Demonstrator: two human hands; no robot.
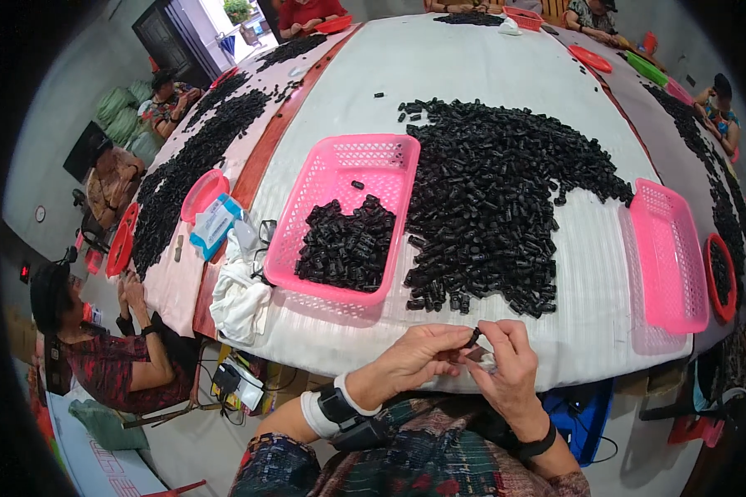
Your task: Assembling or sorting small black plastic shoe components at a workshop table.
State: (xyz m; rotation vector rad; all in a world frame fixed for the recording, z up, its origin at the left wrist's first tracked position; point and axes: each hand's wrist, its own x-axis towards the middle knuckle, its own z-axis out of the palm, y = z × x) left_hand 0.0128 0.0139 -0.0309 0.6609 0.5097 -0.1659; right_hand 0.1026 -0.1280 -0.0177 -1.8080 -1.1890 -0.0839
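Near the table's front edge, my left hand point(423, 354) and my right hand point(510, 373) meet fingertip to fingertip. Pinched between them is a small black cylindrical piece point(473, 338), mostly covered by the fingers. Something whitish point(483, 358) shows under the right fingers; its kind I cannot make out. Just beyond my hands spreads a large heap of similar black pieces point(489, 215). To the left of the heap stands a pink perforated basket point(302, 199), part filled with black pieces point(346, 248).
A second pink basket point(670, 257) stands at the table's right side. On the left lie a white cloth point(239, 302) and a blue-and-white packet point(215, 224). A person point(112, 356) sits to my left, and others work around the adjoining tables with more black heaps point(191, 157).
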